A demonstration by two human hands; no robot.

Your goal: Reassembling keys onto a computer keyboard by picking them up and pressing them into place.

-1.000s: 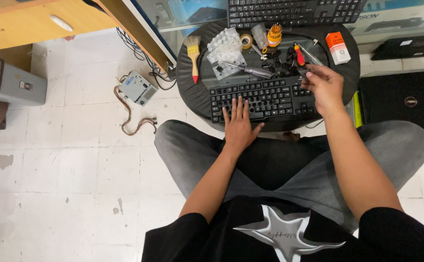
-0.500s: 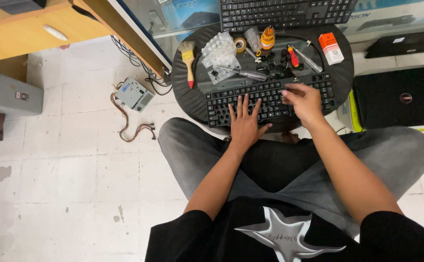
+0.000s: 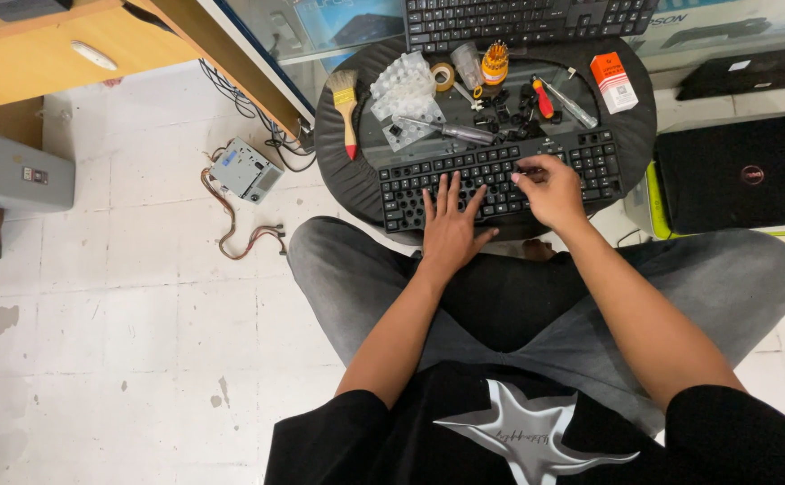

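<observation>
A black keyboard [image 3: 491, 171] with several keycaps removed lies on a round black stool top [image 3: 338, 171] in front of my crossed legs. My left hand [image 3: 451, 224] rests flat on the keyboard's near edge with its fingers spread. My right hand [image 3: 549, 189] sits over the keyboard's right half, its fingertips pinched together on what looks like a small black keycap pressed against the key rows. Loose black keycaps [image 3: 513, 112] lie just beyond the keyboard.
On the stool are a brush [image 3: 347, 112], a screwdriver [image 3: 451, 130], a clear plastic sheet [image 3: 406, 85], a tape roll [image 3: 443, 76] and an orange box [image 3: 614, 83]. Another keyboard [image 3: 518, 18] lies behind. A laptop [image 3: 742, 171] is right, a metal power unit [image 3: 244, 171] left.
My right hand came down from the loose keycaps at the back of the stool to the keyboard's right half. My left hand stayed flat on the keyboard.
</observation>
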